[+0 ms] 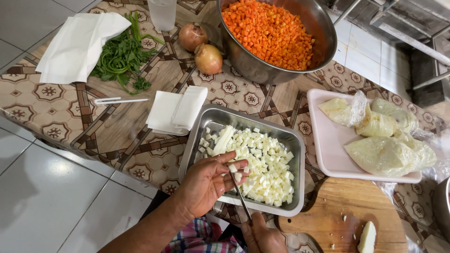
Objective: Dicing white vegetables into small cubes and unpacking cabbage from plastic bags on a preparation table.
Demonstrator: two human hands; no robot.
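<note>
Two hands work over a steel tray (202, 140) of white cubes (262, 164) on the patterned desk (117, 131). Left hand (206, 182), fingers curled with a few cubes against them, meets a knife (240, 194) gripped by the right hand (262, 238). Cubes seem mid-scrape off the blade; next, probably cutting the piece (367, 236) on the board (347, 211).

Bright, even, diffuse light; sharp across most of frame.

Soft short shadows only, under steel tray (197, 140) and big bowl (243, 65). Mild glare on bowl wall, tray rim and floor tiles (56, 197) at near left. Slight wide-angle bend at edges. Faint softness at near edge around right hand (262, 236).
</note>
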